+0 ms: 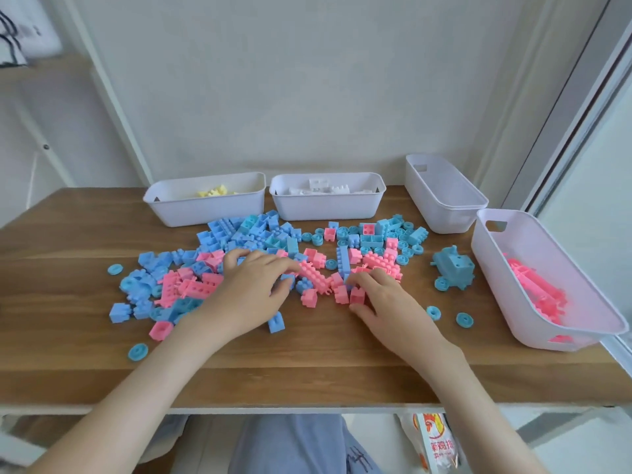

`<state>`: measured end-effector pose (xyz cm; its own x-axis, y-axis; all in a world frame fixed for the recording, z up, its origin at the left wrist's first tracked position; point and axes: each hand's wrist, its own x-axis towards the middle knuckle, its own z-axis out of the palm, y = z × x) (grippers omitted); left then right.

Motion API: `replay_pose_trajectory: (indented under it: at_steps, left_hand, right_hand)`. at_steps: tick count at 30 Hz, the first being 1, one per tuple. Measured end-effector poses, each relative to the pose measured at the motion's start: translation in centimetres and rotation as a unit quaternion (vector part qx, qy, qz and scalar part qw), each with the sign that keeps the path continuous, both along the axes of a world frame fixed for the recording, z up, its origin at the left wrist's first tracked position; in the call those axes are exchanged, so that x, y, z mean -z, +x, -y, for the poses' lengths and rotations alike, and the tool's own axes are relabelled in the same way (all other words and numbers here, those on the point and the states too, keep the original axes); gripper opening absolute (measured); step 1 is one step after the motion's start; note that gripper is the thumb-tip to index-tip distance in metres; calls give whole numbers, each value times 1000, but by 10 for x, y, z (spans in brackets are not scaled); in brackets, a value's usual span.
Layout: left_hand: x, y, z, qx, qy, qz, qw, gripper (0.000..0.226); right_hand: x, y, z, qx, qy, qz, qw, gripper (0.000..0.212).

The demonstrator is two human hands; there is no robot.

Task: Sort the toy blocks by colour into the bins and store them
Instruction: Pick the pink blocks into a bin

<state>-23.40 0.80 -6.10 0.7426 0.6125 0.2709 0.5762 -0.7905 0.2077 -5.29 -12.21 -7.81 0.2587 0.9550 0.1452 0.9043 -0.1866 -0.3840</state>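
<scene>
Your right hand (pixel 390 306) pinches a small pink plastic block (pixel 356 295) in its fingers. The white plastic bin of pink pieces (pixel 496 289) lies to its right, and your left hand (pixel 253 289), fingers spread, is farther off.

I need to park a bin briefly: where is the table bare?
Bare: the table along its front edge, and its far left corner beside the yellow-block bin. Crowded: the middle, under the blue and pink blocks.

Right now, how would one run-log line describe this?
phase: sorting pink | left hand: on mixed pile | right hand: pinches pink block | pink bin: some pink pieces | third bin: empty
</scene>
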Motion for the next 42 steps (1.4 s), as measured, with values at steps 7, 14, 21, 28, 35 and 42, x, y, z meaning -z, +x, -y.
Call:
replay_pose_trajectory:
  at_steps: [7, 14, 21, 28, 35, 42]
  left_hand:
    - [3, 9, 13, 25, -11, 9, 1000, 24]
    - [6, 30, 21, 30, 0, -23, 999, 28]
    - [8, 42, 25, 38, -26, -56, 997, 28]
    - [6, 46, 30, 65, -31, -60, 996, 29]
    - [8, 48, 35, 62, -73, -32, 995, 33]
    - [7, 57, 41, 67, -58, 1, 996, 35]
  right_hand:
    - [0, 5, 4, 22, 26, -21, 999, 11]
    - [1, 14, 18, 24, 70, -54, 996, 11]
    - [6, 23, 23, 134, 203, -78, 967, 7]
    - [17, 21, 21, 125, 138, -16, 982, 11]
    - [23, 17, 24, 42, 119, 80, 989, 13]
    - [15, 10, 32, 45, 213, -18, 976, 8]
